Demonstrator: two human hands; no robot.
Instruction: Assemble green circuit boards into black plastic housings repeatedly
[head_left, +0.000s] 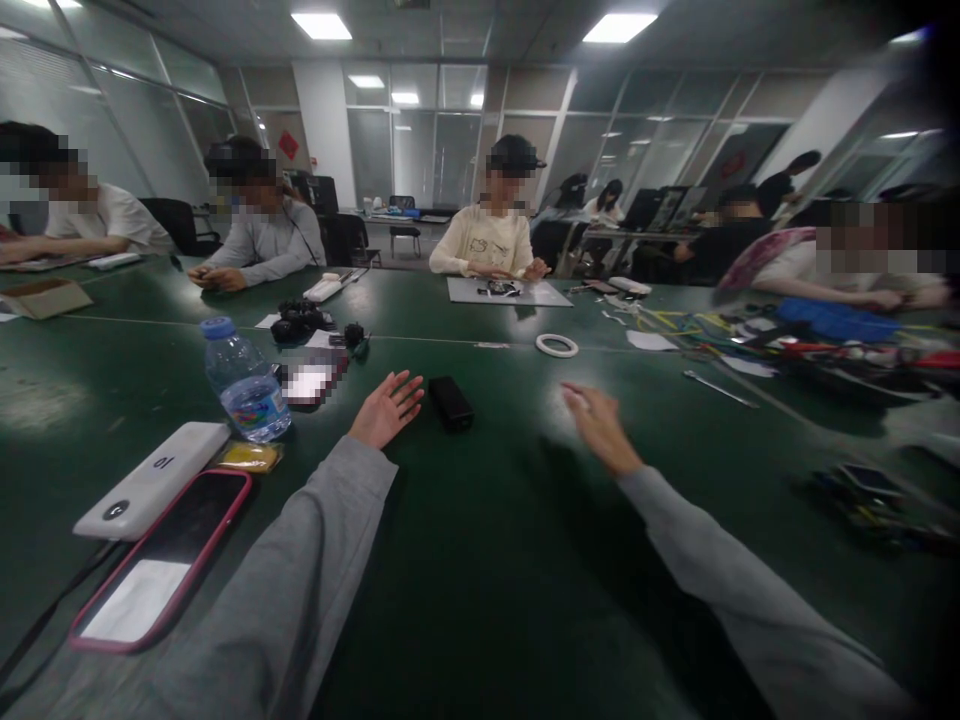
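My left hand (388,408) is over the green table with its fingers spread and nothing in it. Just right of its fingertips lies a small black rectangular box (451,403), apart from the hand. My right hand (600,425) hovers farther right, fingers stretched forward and slightly blurred, holding nothing. Beyond it a white ring (556,346) lies flat. To the left of my left hand stand a plastic water bottle (249,385) with a blue cap and, lying down, a phone in a pink case (169,560). A white power bank (154,478) lies beside that phone.
A small yellow packet (251,457) touches the bottle's base area. Black gadgets (301,322) sit farther left, tangled cables (810,345) and a metal tool (720,389) at right. An electronic board (870,490) lies near right. A person across the table works at a grey mat (469,292).
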